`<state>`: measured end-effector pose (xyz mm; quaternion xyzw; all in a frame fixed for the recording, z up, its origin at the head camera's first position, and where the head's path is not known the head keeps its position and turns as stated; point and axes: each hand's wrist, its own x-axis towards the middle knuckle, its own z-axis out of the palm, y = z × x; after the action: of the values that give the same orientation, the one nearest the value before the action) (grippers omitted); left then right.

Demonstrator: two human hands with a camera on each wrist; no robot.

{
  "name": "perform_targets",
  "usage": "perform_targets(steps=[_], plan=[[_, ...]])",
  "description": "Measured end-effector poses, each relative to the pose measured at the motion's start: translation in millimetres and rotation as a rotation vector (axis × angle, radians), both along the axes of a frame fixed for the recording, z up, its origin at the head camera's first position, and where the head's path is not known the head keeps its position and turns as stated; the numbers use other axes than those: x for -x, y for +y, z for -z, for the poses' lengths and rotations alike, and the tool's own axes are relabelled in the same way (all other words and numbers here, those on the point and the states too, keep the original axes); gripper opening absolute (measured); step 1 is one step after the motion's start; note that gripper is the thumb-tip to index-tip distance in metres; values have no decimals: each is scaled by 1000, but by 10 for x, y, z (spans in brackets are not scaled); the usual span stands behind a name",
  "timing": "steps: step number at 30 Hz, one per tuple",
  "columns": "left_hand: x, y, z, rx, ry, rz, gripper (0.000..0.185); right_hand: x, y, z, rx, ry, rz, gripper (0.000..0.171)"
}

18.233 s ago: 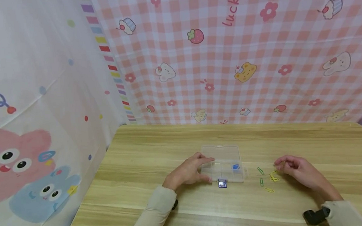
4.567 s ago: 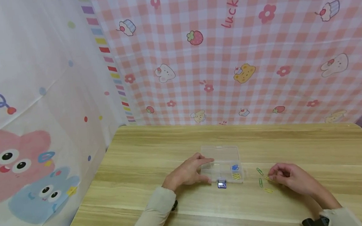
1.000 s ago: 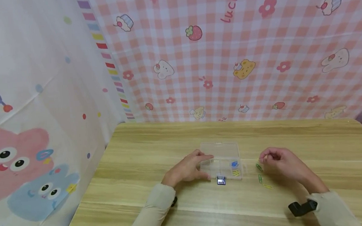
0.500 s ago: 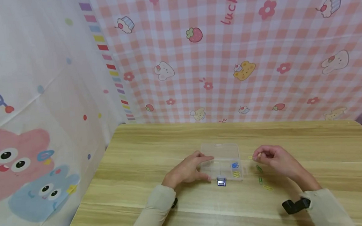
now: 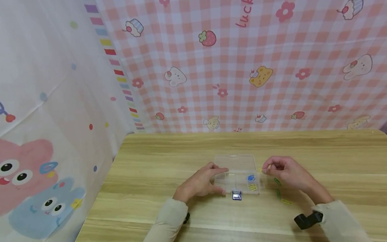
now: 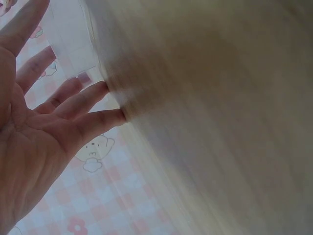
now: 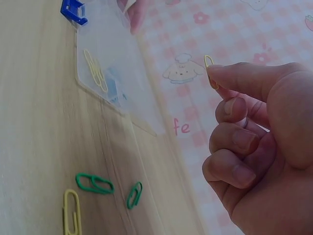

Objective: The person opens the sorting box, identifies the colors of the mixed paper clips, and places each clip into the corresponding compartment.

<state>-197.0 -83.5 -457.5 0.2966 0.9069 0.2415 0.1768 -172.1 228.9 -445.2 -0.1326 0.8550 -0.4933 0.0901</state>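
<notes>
Centrally, a yellow paper clip (image 7: 210,69) is pinched between thumb and forefinger of the right hand (image 5: 284,172), held above the table just right of the clear compartment box (image 5: 236,168). The left hand (image 5: 199,183) rests straight-fingered against the box's left side, steadying it. Loose green and yellow clips (image 7: 94,182) lie on the wooden table (image 5: 169,160) nearby.

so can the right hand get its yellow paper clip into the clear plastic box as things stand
Probably yes. The right hand pinches the thin yellow wire paper clip just beside the clear plastic compartment box, whose lid stands open. The left hand rests at the box's far side, so nothing blocks the near compartments.
</notes>
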Motion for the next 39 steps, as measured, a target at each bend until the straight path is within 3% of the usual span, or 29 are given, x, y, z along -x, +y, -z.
perform_targets(steps=[28,39], plan=[[-3,-6,13,-2,-2,-5,73,-36,-190,115,46,-89,-96,7],[-12,-1,-3,-3,2,2,74,-52,-212,142,40,-73,-130,6]])
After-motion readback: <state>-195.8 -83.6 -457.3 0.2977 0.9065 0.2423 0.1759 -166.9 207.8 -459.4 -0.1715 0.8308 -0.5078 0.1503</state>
